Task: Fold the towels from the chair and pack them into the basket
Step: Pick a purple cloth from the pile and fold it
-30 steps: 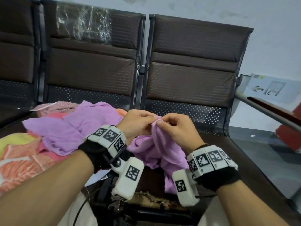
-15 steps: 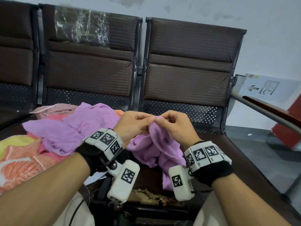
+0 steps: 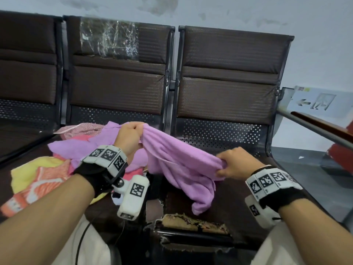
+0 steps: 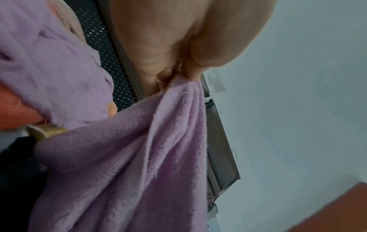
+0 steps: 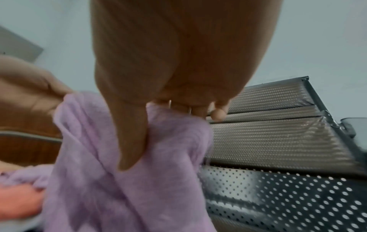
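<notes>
Stretching between both hands, one purple towel (image 3: 177, 159) runs with its long edge from upper left down to the right above the chair seat (image 3: 235, 207). The left hand (image 3: 129, 136) pinches one end with curled fingers, and the right hand (image 3: 235, 163) pinches the other end. Its loose lower part hangs nearer the right hand. A second purple towel (image 3: 68, 148) lies on the pile of other towels (image 3: 38, 178) at the left. No basket is in view.

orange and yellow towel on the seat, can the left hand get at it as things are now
Probably not yet. The left hand grips one end of the purple towel, which the right hand holds at the other. The orange and yellow towel lies uncovered just beside the left forearm, so once freed the way looks open.
</notes>
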### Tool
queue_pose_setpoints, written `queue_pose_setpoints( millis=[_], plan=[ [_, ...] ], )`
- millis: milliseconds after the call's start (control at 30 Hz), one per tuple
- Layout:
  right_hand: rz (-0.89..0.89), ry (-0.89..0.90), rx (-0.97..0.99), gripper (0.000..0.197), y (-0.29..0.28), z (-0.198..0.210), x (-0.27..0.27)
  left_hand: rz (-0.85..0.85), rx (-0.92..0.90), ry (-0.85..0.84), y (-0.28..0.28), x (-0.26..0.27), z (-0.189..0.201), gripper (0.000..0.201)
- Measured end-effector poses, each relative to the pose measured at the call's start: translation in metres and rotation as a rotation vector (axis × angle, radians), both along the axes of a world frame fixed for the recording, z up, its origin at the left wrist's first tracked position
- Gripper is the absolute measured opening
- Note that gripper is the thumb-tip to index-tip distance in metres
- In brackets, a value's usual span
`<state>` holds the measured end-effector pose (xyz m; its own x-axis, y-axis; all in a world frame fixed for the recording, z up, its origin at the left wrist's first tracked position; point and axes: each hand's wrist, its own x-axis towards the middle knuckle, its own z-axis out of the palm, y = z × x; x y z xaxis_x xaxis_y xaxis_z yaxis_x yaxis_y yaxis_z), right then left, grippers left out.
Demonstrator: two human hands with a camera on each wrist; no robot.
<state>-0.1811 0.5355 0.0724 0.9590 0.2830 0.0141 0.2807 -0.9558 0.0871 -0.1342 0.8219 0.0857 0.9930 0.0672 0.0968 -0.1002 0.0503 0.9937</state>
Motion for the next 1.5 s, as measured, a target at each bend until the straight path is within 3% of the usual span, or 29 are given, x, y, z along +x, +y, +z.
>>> queue_pose_setpoints(
  millis=[67,167,367,433,567,833,933,1033,1200,1333,1500],
  plan=[
    [-0.088,0.115,-0.153,0.033,-0.004,-0.011,-0.005,0.042,-0.011,0.028,0.01,0.001,-0.001,0.029],
    [-0.246,0.279,-0.092,0.044,-0.013,-0.019,-0.009,0.115,0.087,0.014,0.023,0.002,-0.006,0.031],
    [-0.429,0.111,0.361,0.04,-0.028,-0.009,-0.015,0.241,0.254,-0.022,0.032,0.006,-0.016,0.029],
    [-0.452,0.123,0.382,0.036,-0.029,-0.007,-0.019,0.262,0.305,-0.049,0.032,0.007,-0.019,0.028],
    [-0.375,0.253,0.411,0.005,-0.019,-0.004,-0.025,0.273,0.371,-0.129,0.029,0.006,-0.019,0.023],
    [-0.059,-0.25,0.267,0.012,0.003,-0.001,-0.02,0.282,0.45,-0.224,0.014,0.003,-0.014,0.02],
    [0.009,-0.25,0.153,0.011,0.005,-0.002,-0.019,0.3,0.471,-0.224,0.014,0.007,-0.015,0.022],
    [-0.068,-0.105,0.084,0.013,0.008,-0.006,-0.017,0.264,0.401,-0.157,0.013,0.01,-0.017,0.022],
    [-0.276,-0.054,0.316,0.012,-0.002,-0.01,-0.014,0.158,0.435,-0.171,0.006,0.004,-0.016,0.024],
    [-0.316,-0.174,0.563,0.011,-0.013,-0.004,-0.01,0.097,0.372,-0.204,-0.002,-0.006,-0.007,0.022],
    [-0.503,-0.272,0.944,0.017,-0.014,0.013,-0.003,0.054,0.375,-0.304,-0.012,-0.013,0.021,0.021]
  ],
)
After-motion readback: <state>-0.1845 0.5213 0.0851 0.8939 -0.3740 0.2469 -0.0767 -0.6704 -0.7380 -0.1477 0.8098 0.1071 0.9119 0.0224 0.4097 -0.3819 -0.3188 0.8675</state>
